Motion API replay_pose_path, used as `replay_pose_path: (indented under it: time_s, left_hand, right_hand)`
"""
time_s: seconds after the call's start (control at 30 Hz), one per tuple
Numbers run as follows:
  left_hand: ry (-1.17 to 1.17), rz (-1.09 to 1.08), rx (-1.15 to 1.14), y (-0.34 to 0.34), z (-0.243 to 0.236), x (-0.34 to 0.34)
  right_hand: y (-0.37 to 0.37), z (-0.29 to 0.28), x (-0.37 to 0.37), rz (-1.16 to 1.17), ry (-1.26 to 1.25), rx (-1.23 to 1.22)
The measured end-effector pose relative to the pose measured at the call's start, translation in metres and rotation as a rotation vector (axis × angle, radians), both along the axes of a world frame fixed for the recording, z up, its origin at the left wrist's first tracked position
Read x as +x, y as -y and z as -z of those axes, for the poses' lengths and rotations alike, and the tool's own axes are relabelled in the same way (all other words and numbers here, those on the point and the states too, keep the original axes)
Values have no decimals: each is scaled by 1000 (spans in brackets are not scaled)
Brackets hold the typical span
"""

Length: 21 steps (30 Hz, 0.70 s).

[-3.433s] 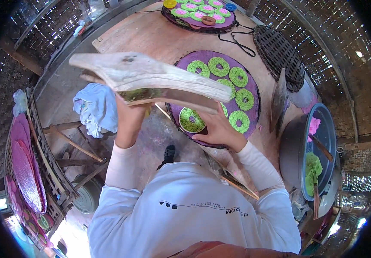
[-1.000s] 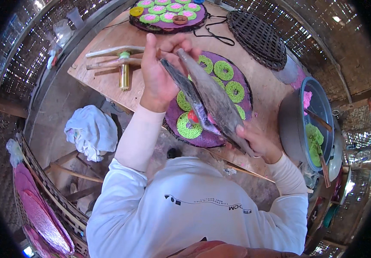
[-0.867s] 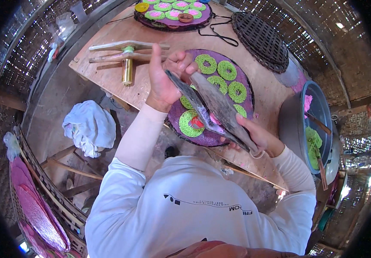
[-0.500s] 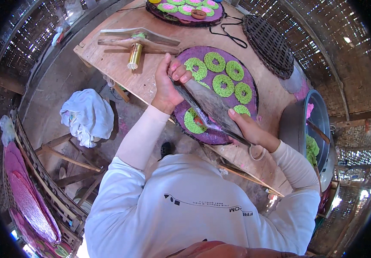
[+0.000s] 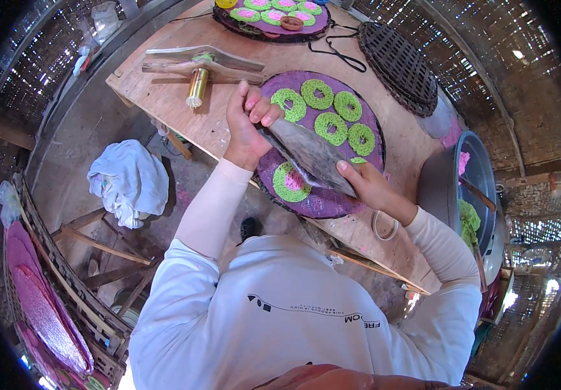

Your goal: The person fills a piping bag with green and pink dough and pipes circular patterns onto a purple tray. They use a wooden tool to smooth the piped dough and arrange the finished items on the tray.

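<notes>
My left hand [image 5: 248,123] is wrapped round the far left end of a grey wooden hand press [image 5: 310,153]. Round its near right end closes my right hand [image 5: 375,188]. The press slants over a round purple mat [image 5: 371,110], hiding part of it; its underside is mostly out of sight. Several lacy green dough rings [image 5: 330,128] lie on the mat. Beside the press, the nearest ring [image 5: 285,184] has pink strands [image 5: 295,182] in its middle.
Another wooden press [image 5: 202,62] with a brass cylinder [image 5: 196,89] lies far left on the table. Behind is a tray of green-and-pink rounds [image 5: 274,10]. Woven trays [image 5: 397,65] and a grey tub [image 5: 440,179] with coloured dough stand right. White cloth [image 5: 128,179] sits left.
Both hands and the press have shifted slightly, and the press's two boards look closer together. Pink strands now show in the nearest ring's middle, where a reddish spot showed before.
</notes>
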State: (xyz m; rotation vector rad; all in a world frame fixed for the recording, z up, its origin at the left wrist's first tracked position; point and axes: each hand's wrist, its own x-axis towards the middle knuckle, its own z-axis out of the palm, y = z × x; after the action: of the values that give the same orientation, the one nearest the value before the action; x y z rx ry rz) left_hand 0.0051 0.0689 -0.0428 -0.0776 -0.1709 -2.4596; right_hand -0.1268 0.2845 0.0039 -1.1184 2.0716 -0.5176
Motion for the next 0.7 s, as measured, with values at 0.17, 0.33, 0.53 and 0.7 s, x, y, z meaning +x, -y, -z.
replay_pose_path:
  time_s: [0.17, 0.33, 0.53, 0.7]
  left_hand:
    - [-58, 26, -173, 5, -36, -16]
    - [41, 90, -99, -14, -28, -45]
    - [27, 162, 7, -17, -5, -67]
    - [60, 142, -11, -11, -4, -66]
  right_hand:
    - [-4, -34, 3, 108, 241, -93]
    - [-10, -45, -19, 226, 237, 125]
    - [-25, 4, -42, 213, -107, 26]
    - [-12, -17, -22, 252, 12, 159]
